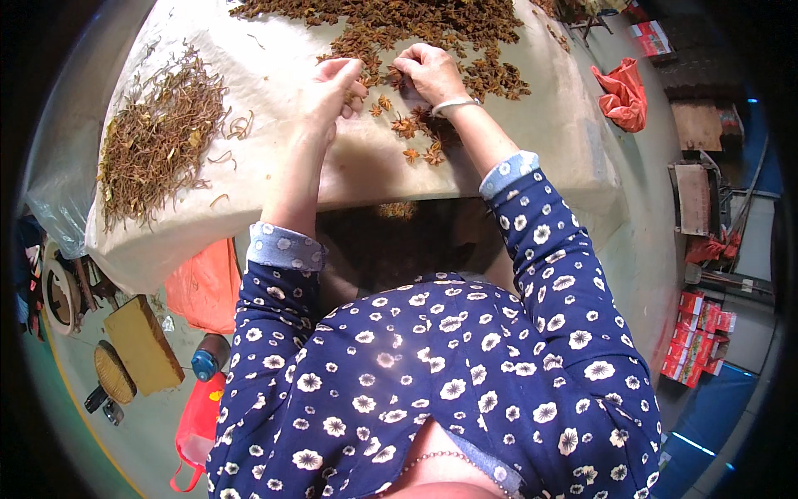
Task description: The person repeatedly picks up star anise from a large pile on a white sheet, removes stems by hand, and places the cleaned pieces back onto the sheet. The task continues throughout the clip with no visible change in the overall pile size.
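Note:
Dried star anise lies in a broad brown heap [430, 25] across the far part of a cloth-covered table [262, 168]. My right hand [431, 72], with a pale bangle [455, 106] at the wrist, has thumb and forefinger pinched on a star anise at the heap's near edge. To its left, my left hand [333, 90] is half curled, palm turned inward; something brownish shows between its fingers, but what it is stays unclear. Several loose star anise [405, 127] lie on the cloth below and between my hands.
A pile of dried thin stems [165, 134] covers the table's left side. A red plastic bag [623, 96] lies right of the table. On the floor at left are an orange-red sack [206, 287], a bottle [211, 357], a yellow board [143, 346] and a woven basket [115, 373].

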Available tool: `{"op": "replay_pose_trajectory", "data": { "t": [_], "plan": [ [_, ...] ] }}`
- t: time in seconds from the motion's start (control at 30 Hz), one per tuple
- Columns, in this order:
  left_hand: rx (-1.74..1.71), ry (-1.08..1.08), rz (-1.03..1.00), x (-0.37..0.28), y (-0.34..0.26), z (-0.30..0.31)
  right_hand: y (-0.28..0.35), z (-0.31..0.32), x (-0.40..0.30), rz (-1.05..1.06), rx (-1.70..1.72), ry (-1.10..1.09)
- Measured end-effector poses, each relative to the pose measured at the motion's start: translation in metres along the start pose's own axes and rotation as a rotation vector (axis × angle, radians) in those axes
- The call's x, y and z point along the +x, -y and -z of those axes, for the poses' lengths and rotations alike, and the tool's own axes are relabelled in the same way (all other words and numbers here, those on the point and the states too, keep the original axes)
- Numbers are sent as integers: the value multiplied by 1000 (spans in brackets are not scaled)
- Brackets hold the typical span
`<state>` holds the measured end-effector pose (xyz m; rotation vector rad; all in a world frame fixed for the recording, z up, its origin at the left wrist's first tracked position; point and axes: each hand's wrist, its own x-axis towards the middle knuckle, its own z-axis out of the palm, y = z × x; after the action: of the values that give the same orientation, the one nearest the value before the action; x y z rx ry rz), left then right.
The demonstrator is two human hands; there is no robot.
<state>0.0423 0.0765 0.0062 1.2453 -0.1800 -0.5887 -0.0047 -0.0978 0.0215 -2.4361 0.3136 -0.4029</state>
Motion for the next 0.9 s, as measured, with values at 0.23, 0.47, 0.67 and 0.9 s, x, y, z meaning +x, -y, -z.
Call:
{"op": "replay_pose_trajectory", "data": {
  "t": [0.23,0.47,0.67,0.9],
  "plan": [
    [141,239,-167,-16,-9,-22,38,-4,-28,185,180,-120],
    [-385,-152,-203,4,-5,5,11,3,12,-766,1435,-431],
    [-665,-200,-3,17,-1,29,110,26,24,60,1000,235],
    [-263,-18,62,15,0,24,0,-26,-14,192,-396,-8]
  ]
}}
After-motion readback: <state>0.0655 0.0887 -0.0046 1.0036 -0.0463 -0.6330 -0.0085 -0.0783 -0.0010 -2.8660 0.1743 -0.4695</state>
